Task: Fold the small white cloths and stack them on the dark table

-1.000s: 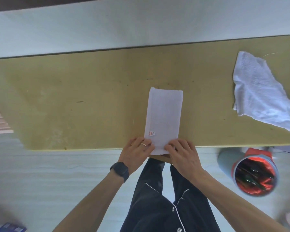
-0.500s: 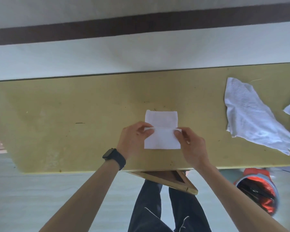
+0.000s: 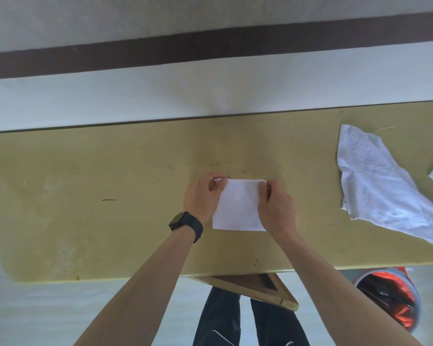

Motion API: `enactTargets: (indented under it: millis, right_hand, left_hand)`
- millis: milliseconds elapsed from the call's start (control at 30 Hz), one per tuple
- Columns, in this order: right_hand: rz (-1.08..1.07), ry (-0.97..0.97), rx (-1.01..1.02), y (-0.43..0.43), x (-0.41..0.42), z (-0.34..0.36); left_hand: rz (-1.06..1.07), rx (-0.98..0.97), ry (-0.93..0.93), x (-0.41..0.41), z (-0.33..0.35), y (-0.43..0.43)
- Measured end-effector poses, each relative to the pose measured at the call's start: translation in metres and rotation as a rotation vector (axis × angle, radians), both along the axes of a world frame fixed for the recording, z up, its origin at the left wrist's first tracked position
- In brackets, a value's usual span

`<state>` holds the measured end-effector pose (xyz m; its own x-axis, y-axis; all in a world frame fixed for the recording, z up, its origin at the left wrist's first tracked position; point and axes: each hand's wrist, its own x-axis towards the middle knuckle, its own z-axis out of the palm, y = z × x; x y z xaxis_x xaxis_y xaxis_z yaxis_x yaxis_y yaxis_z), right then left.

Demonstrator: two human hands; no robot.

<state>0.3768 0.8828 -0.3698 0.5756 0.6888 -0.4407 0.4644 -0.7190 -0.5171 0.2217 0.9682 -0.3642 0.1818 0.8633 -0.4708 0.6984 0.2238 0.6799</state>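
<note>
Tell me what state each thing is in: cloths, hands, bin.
folded cloth, folded small, flat on the table
left hand, pinches its far left corner
right hand, pinches its far right corner
loose cloth, unfolded and rumpled, apart at the right
bin, open, red lining inside

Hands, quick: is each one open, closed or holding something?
Left hand: pinching the folded white cloth at its far left corner.
Right hand: pinching its far right corner.

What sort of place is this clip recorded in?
Probably a plain indoor room, home or workroom; which is unclear. A worn table stands by a pale wall, a bin with a red liner sits on the floor nearby, and a folded cloth and a loose cloth lie on the table.
</note>
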Motion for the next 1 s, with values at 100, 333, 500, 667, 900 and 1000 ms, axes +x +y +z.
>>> enactTargets:
  millis: [100, 333, 500, 667, 900, 1000]
  right_hand:
    - [0.014, -0.054, -0.045, 0.003, -0.001, 0.000]
    - [0.012, -0.093, -0.096, 0.010, -0.004, 0.003]
    - [0.073, -0.213, -0.140, 0.005, -0.002, 0.016]
    - [-0.038, -0.135, -0.183, -0.001, -0.003, 0.019]
    - [-0.111, 0.024, -0.250, 0.021, -0.007, 0.019]
    - [-0.205, 0.262, -0.216, 0.021, -0.001, 0.022]
  left_hand:
    - [-0.056, 0.040, 0.068, 0.002, -0.002, 0.002]
    - [-0.068, 0.070, 0.112, 0.002, -0.002, 0.000]
    - [-0.008, 0.084, 0.214, 0.002, 0.002, -0.008]
    - [0.029, 0.000, 0.402, 0.005, 0.006, -0.023]
    - [-0.039, -0.078, 0.473, 0.021, 0.013, -0.017]
    - [0.077, -0.176, 0.224, 0.016, 0.023, -0.016]
